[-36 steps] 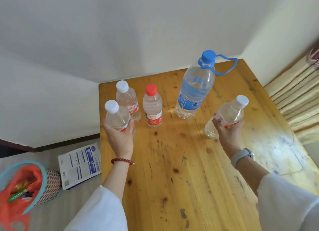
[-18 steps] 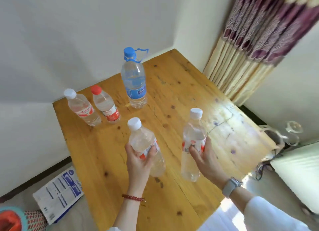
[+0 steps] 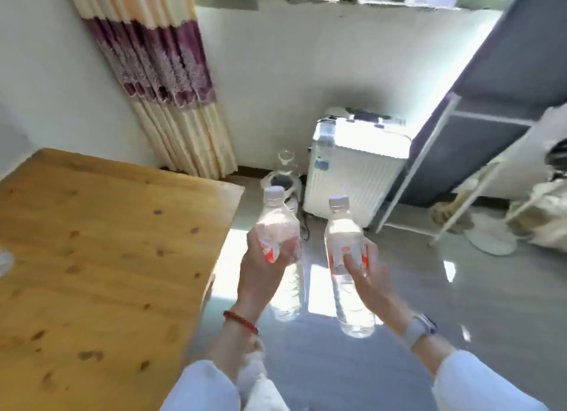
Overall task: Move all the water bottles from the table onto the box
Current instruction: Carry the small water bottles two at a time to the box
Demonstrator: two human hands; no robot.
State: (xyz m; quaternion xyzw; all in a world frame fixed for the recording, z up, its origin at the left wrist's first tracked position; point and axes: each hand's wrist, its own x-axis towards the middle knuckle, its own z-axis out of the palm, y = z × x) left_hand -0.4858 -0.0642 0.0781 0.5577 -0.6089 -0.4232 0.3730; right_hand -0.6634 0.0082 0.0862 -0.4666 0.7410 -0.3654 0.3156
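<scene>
so far nothing looks delivered: the left hand (image 3: 260, 266) is wrapped around one bottle (image 3: 280, 245) and the right hand (image 3: 365, 275) around a second bottle (image 3: 348, 257), both white-capped, roughly upright and carried in the air over the floor (image 3: 460, 288), just off the edge of the table (image 3: 107, 257). i judge this the first carry, mid-way between pickup and set-down. the white ribbed case (image 3: 352, 177) by the wall may be the box, though i cannot be sure; its top is too washed out with glare to tell what lies on it. the wooden table shows bare knotty planks in the part visible; whether bottles wait on it cannot be told. a curtain (image 3: 165, 73) hangs behind, a grey rack (image 3: 478, 128) stands right, and sunlight patches the glossy floor.
</scene>
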